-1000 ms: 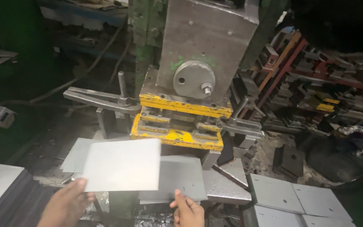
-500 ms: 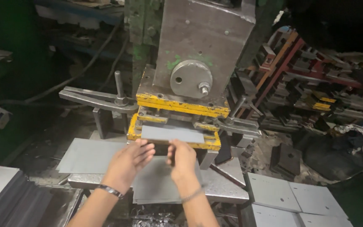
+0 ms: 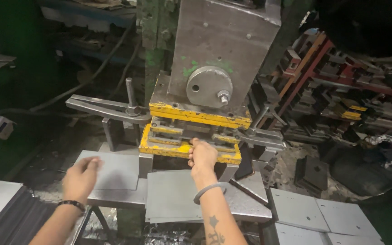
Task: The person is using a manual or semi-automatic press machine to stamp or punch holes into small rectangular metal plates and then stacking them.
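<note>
Sheet [image 3: 200, 136] already fed into yellow die [image 3: 184, 147] mid-frame, pinched by right hand [image 3: 202, 154]; left hand [image 3: 81, 176] spread wide, empty, lower left.

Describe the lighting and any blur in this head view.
Head view: light falls mainly on the grey steel press block and yellow die plates, which are sharp; the left hand over a flat grey metal sheet is motion-blurred; the right hand at the die is fairly crisp; background corners sink into deep shadow.
</note>
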